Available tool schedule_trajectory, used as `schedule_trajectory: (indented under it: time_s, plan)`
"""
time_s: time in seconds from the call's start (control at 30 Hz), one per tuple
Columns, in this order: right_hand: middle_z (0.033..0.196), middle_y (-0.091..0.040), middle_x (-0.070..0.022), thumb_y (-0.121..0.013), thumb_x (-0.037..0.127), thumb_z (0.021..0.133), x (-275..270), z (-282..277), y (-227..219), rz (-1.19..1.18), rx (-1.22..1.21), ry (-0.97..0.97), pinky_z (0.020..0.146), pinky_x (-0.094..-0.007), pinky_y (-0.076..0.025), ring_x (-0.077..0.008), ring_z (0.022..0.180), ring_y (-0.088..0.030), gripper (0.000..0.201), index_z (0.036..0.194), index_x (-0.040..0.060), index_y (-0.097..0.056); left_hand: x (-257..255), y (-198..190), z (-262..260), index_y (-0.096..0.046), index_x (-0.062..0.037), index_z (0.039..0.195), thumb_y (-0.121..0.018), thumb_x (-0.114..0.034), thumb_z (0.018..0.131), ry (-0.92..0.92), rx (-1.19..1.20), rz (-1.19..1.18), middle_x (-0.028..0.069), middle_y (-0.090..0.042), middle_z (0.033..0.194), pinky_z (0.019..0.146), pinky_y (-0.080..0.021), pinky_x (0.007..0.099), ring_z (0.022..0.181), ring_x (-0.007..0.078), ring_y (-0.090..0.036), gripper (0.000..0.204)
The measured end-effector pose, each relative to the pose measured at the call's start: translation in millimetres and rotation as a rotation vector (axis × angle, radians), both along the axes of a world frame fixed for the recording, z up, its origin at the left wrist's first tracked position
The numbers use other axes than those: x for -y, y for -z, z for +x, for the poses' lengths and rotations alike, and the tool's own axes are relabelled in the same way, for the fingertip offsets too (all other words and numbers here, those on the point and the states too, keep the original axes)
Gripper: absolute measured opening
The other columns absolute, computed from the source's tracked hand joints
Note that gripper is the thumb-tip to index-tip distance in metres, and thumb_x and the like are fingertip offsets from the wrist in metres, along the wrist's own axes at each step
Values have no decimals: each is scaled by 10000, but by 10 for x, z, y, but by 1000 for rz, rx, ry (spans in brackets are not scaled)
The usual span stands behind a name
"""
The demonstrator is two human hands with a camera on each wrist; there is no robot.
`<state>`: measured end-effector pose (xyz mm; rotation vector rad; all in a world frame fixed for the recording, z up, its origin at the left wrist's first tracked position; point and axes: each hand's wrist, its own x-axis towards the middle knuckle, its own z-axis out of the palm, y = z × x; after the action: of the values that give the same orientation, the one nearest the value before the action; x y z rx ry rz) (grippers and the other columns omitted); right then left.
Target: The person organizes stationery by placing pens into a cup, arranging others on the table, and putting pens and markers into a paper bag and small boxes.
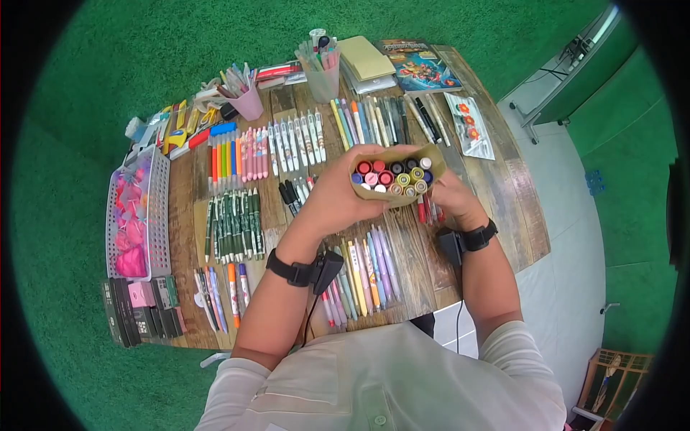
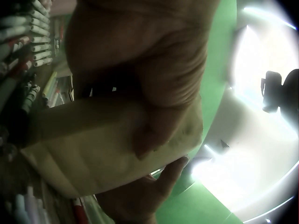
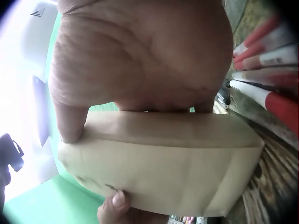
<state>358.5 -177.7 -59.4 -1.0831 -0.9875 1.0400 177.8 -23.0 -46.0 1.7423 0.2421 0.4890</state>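
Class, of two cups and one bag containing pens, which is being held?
The tan paper bag, gripped by the left hand and right hand; the pink cup and pale cup stand untouched on the table.

Both bare arms reach forward from the near side and angle inward, the left forearm [image 1: 273,316] slanting toward the far right, the right forearm [image 1: 492,291] toward the far left. The left hand [image 1: 348,192] and the right hand [image 1: 454,194] face each other, apart, both curled in a grip. The left thumb [image 2: 159,130] lies on the near side of its hold, and the right thumb [image 3: 72,123] is set apart from that hand's partly hidden fingers.
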Motion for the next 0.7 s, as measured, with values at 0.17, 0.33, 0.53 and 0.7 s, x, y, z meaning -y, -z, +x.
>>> schedule_trajectory:
  time_s: [0.17, 0.33, 0.53, 0.7]
  plan:
    - [1479, -530, -132, -919, 383, 681, 1, 62, -129, -28, -35, -183, 1171, -374, -374, -237, 1371, -509, 1055, 1518, -14, -414, 77, -87, -20, -553, -58, 1346, -886, 0, 667, 48, 11, 51, 64, -683, 1258, 1059, -486, 335, 1184, 170, -627, 758]
    - [1479, -543, -110, -979, 216, 611, -22, 168, -98, -151, 352, -251, 1160, -375, -392, -201, 1359, -523, 1105, 1538, 14, -411, 52, -98, -9, -606, -71, 1308, -909, -62, 669, 138, 41, 75, 83, -695, 1280, 1072, -493, 358, 1210, 218, -655, 706]
    - [1588, -463, -152, -887, 277, 748, -39, 266, -95, -7, 418, -356, 1178, -386, -376, -265, 1442, -476, 977, 1555, 18, -401, -18, -92, -35, -689, -125, 1272, -923, -245, 669, 183, 7, 284, 68, -733, 1233, 941, -555, 334, 1101, 245, -727, 658]
    - [1607, -437, -152, -888, 267, 740, -36, 302, -98, -36, 495, -392, 1187, -392, -368, -273, 1466, -450, 994, 1565, 19, -392, -33, -96, -46, -694, -134, 1274, -905, -278, 689, 210, -6, 402, 58, -735, 1240, 937, -559, 349, 1110, 271, -721, 639]
